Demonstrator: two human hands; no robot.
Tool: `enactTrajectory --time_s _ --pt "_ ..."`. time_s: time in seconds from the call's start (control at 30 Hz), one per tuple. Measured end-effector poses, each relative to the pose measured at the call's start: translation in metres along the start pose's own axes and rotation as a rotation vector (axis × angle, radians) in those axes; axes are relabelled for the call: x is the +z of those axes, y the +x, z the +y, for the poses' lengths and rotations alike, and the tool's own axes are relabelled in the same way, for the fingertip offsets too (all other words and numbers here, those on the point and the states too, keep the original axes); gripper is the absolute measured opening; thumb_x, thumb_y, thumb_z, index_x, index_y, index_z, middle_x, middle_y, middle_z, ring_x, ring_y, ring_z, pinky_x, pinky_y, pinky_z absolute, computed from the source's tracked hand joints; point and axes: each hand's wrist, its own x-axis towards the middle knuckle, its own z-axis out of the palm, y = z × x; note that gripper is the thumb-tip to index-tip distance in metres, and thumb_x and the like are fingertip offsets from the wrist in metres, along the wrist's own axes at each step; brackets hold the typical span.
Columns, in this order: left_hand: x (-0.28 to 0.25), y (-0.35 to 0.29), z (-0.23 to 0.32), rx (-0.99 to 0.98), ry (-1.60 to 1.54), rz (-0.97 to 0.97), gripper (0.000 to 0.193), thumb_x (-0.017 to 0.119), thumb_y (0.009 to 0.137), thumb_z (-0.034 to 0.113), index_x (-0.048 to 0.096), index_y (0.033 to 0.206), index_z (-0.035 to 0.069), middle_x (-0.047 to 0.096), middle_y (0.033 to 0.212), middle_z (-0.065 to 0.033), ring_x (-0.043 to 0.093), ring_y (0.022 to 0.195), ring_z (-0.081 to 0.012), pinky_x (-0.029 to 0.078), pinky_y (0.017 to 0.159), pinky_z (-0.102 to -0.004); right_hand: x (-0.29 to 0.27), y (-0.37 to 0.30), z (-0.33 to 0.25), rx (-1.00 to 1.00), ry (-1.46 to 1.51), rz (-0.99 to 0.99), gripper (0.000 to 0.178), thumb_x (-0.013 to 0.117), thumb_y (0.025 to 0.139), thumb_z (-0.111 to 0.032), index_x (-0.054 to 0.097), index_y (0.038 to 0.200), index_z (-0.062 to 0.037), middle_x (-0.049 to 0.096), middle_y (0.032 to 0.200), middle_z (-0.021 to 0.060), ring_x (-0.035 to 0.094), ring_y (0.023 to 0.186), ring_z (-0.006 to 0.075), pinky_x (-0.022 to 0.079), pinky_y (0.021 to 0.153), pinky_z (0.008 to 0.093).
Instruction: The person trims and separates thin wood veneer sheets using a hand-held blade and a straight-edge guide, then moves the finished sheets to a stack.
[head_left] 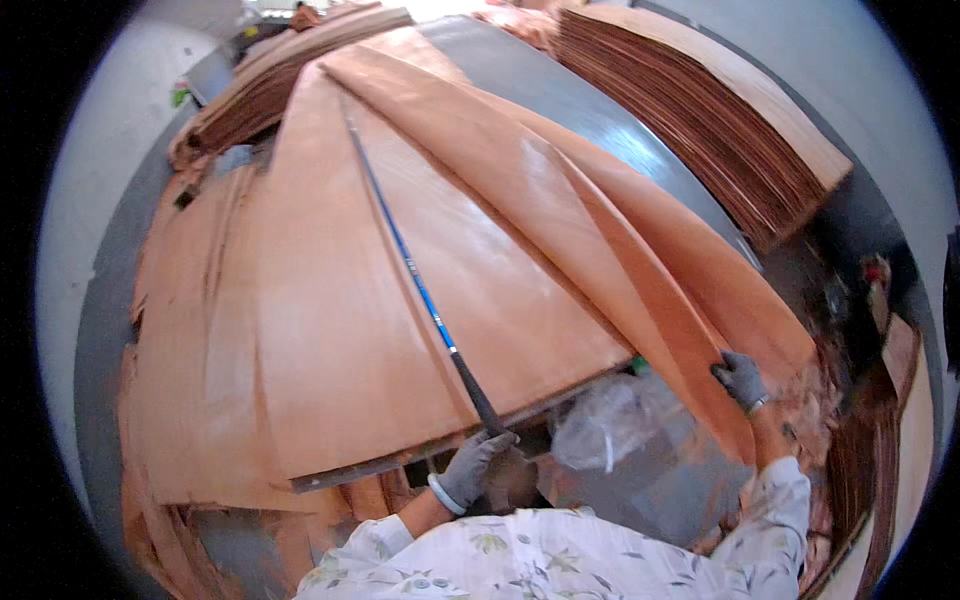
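Note:
My left hand (472, 470), in a grey glove, is closed round the dark handle of a long thin blue rod (412, 268). The rod points away from me across a broad orange-brown wood veneer sheet (330, 330) lying on the stack, its tip reaching the far edge of a second sheet. My right hand (741, 380), also gloved in grey, grips the near edge of that folded veneer sheet (600, 250). The sheet is bent in long curved folds and hangs past the right side of the stack. Part of my right fingers is hidden behind it.
A tall stack of veneer (700, 120) stands at the far right, another stack (270, 90) at the far left. Between them lies a shiny grey surface (560, 80). Clear plastic (605, 425) lies on the floor near me. More sheets (890, 440) stand at right.

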Motion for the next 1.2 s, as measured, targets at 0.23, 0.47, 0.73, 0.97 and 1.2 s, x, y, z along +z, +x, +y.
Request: enactTrajectory --time_s 0.23,0.47,0.73,0.97,1.2 --pt "-0.012 -0.034 0.039 0.029 -0.092 -0.004 0.024 0.05 0.092 0.02 0.057 0.103 0.0 0.064 0.086 -0.0098 0.064 0.078 -0.0215 0.053 0.075 -0.0339 -0.005 0.066 -0.059 -0.175 -0.138 -0.009 0.024 0.061 0.078 -0.025 0.061 0.087 -0.002 0.061 0.081 0.0215 0.06 0.075 0.0381 0.046 0.066 0.0424" --pt "-0.095 -0.018 0.105 0.699 0.068 -0.27 0.039 0.056 0.088 0.025 0.05 0.116 -0.001 0.061 0.105 -0.0139 0.064 0.091 -0.03 0.052 0.084 -0.045 -0.028 0.159 -0.238 -0.225 0.005 -0.136 0.026 0.058 0.078 -0.023 0.064 0.096 -0.0045 0.065 0.086 0.019 0.064 0.082 0.0273 0.047 0.072 0.04" --pt "0.011 -0.034 0.043 0.427 0.576 -0.385 0.03 0.047 0.092 0.024 0.056 0.108 0.0 0.063 0.087 -0.0148 0.062 0.075 -0.0261 0.051 0.07 -0.0323 0.072 0.129 -0.365 -0.589 0.428 -0.305 0.045 0.052 0.089 -0.043 0.053 0.112 -0.0044 0.059 0.092 0.0115 0.061 0.078 0.0246 0.048 0.068 0.0361" --pt "0.032 -0.017 0.014 0.038 0.914 -0.412 0.036 0.056 0.089 0.029 0.056 0.111 0.001 0.06 0.101 -0.0194 0.059 0.09 -0.0292 0.047 0.08 -0.035 0.085 0.094 -0.34 0.028 1.184 -0.73 0.027 0.058 0.088 -0.031 0.05 0.097 -0.0067 0.051 0.069 0.0043 0.043 0.046 0.0109 0.036 0.04 0.0253" --pt "0.042 0.039 -0.015 0.275 0.796 0.457 0.07 0.063 0.08 0.046 0.041 0.124 -0.005 0.045 0.123 -0.0259 0.049 0.11 -0.0364 0.044 0.089 -0.0415 0.035 0.034 -0.178 0.076 1.119 -0.599 0.024 0.06 0.086 -0.027 0.057 0.096 -0.0055 0.047 0.061 -0.0005 0.04 0.044 0.0067 0.029 0.038 0.0217"
